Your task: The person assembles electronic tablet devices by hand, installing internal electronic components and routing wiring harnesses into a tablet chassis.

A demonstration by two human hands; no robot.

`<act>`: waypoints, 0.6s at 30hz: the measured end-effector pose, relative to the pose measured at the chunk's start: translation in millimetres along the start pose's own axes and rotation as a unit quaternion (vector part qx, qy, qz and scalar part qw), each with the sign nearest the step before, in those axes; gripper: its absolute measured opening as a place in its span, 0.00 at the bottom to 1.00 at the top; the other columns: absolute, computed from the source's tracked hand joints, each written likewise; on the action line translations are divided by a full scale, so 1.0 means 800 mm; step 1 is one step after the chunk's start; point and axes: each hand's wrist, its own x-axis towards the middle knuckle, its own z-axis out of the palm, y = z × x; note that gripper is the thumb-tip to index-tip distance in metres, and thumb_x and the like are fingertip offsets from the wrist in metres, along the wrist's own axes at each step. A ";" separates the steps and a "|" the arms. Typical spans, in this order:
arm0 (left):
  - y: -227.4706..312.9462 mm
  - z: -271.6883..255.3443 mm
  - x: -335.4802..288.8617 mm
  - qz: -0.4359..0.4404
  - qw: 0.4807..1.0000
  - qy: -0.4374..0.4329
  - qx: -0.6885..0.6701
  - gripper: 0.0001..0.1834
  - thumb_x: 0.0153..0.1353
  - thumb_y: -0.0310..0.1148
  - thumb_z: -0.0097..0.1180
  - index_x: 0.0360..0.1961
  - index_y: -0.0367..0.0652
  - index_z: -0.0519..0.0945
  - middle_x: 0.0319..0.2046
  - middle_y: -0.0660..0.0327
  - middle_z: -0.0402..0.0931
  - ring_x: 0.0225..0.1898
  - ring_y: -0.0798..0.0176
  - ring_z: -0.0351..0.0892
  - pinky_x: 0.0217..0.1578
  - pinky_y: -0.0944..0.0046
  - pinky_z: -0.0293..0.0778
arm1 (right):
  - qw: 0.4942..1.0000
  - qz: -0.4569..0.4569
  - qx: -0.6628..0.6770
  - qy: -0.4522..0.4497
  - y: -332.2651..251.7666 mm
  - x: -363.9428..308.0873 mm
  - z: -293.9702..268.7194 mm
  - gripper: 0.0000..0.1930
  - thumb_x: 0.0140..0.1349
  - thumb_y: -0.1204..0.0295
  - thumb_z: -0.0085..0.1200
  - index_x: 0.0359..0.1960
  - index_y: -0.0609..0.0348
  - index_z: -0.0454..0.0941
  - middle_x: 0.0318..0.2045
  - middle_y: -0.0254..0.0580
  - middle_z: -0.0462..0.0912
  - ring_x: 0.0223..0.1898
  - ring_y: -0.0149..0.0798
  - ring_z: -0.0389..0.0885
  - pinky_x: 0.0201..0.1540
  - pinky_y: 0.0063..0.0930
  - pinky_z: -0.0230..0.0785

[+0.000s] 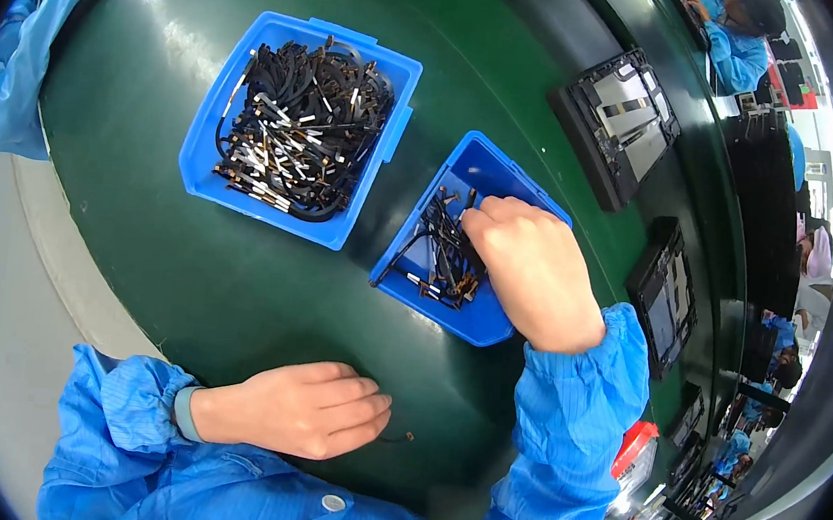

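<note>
- Cables (443, 248), thin and black with brownish ends, lie loose in the small bin (500, 171), mostly toward its left side.
- Right hand (533, 271) reaches into that bin, its fingers curled downward at the cables; the fingertips are hidden, so I cannot tell whether it grasps one.
- Left hand (307, 412) lies low over the table (137, 243), back upward, fingers together and loosely bent. A cable end (409, 437) pokes out just beyond the fingertips; I cannot tell whether the hand grips it.
- Wristband (186, 412), pale grey-blue, circles the left wrist.
- Big bin (251, 212), also blue, stands left of the small one, piled with more black cables.
- White tags (282, 203) show among that pile; any print on them is too small to read.
- Two black trays (625, 125) (669, 294) stand to the right.
- Co-worker's blue sleeve (17, 86) shows at upper left.
</note>
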 end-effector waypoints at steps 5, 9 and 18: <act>0.012 0.003 -0.002 0.130 0.982 -0.140 -0.007 0.16 0.58 0.37 0.53 0.44 0.41 0.80 0.50 0.61 0.76 0.48 0.65 0.75 0.48 0.66 0.71 | 1.000 0.017 -0.009 0.001 -0.019 -0.023 -0.057 0.06 0.52 0.77 0.52 0.32 0.62 0.76 0.35 0.45 0.79 0.40 0.45 0.79 0.41 0.35 0.74; 0.035 0.019 -0.005 0.128 0.980 -0.145 0.052 0.19 0.60 0.40 0.53 0.49 0.41 0.78 0.53 0.62 0.74 0.48 0.66 0.73 0.48 0.66 0.69 | 0.974 0.147 0.122 0.119 -0.047 -0.123 -0.072 0.08 0.52 0.83 0.55 0.35 0.65 0.73 0.37 0.48 0.75 0.38 0.50 0.76 0.40 0.37 0.72; 0.066 0.026 0.016 0.072 0.987 -0.128 0.067 0.26 0.60 0.47 0.55 0.53 0.41 0.76 0.46 0.62 0.73 0.42 0.65 0.72 0.39 0.67 0.69 | 0.914 0.297 0.203 0.189 -0.081 -0.238 0.065 0.10 0.54 0.82 0.59 0.38 0.62 0.77 0.38 0.45 0.78 0.38 0.45 0.79 0.39 0.33 0.74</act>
